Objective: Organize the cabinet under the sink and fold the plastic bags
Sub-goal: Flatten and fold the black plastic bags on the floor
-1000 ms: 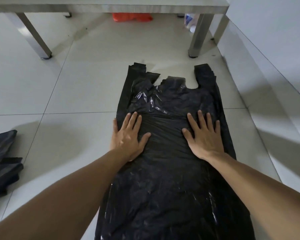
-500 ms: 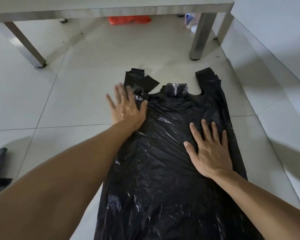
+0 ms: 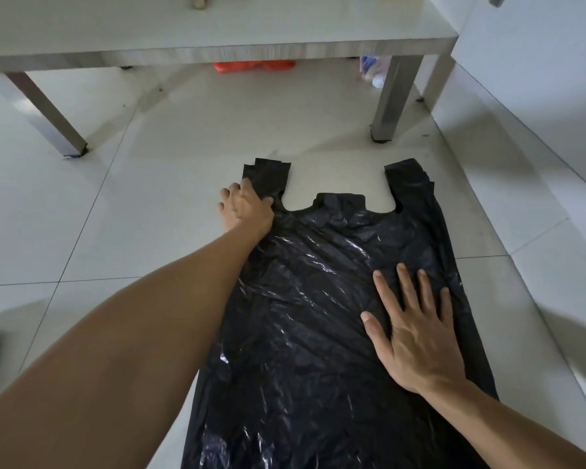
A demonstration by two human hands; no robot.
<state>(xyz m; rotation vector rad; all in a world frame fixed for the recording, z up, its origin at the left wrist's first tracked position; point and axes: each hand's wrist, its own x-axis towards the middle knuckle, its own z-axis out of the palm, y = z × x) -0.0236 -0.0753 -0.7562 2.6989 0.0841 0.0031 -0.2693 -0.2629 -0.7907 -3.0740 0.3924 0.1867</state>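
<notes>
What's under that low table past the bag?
Under the table, an orange-red item lies on the floor, and a bottle-like thing stands behind the right leg, partly covered. The tabletop hides anything farther back.
</notes>
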